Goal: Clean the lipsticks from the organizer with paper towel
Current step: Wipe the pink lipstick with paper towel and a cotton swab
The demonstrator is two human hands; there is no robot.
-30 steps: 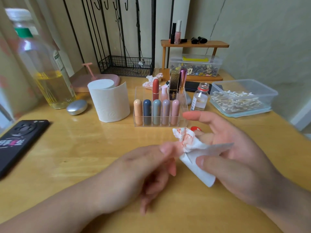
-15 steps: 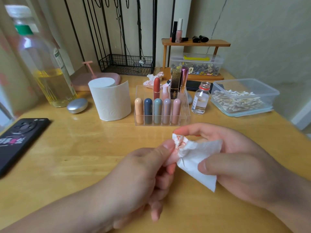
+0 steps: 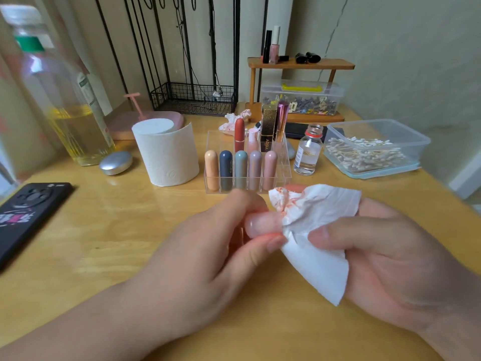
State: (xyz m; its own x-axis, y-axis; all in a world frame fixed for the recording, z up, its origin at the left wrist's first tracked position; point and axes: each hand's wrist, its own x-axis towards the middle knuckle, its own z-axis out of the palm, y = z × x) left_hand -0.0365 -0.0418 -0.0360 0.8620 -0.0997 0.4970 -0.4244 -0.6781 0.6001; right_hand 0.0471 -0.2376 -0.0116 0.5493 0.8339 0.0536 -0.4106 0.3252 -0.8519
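left hand [image 3: 208,256]: pinching the pale pink lipstick [image 3: 260,224] between thumb and fingertips, holding it clear of the table [image 3: 104,243]
right hand [image 3: 390,269]: gripping the paper towel [image 3: 317,230], thumb pressing on top, towel bunching over the tube's right end; red smears showing on the crumpled part
lipstick position: hanging between the two hands, just in front of the organizer [image 3: 283,165]; left part showing, the rest going under the towel
long axis: running left-right, roughly level, rounded end pointing into the left fingers
key relation: towel sitting on the right of the tube, grip on the left, so the wipe is working along the axis, the hands pulling apart or twisting against each other
organizer: sitting straight ahead of both hands, near; five capsule lipsticks [image 3: 240,169] standing upright in its front row, taller ones behind
nearer hand: both looking about equally near; left one carrying the tube, so the return is probably falling to it
free slot: rightmost front compartment looking empty, hard to confirm through clear walls
step, my read: wiping mid-way; tube needing a turn from level to upright before going back
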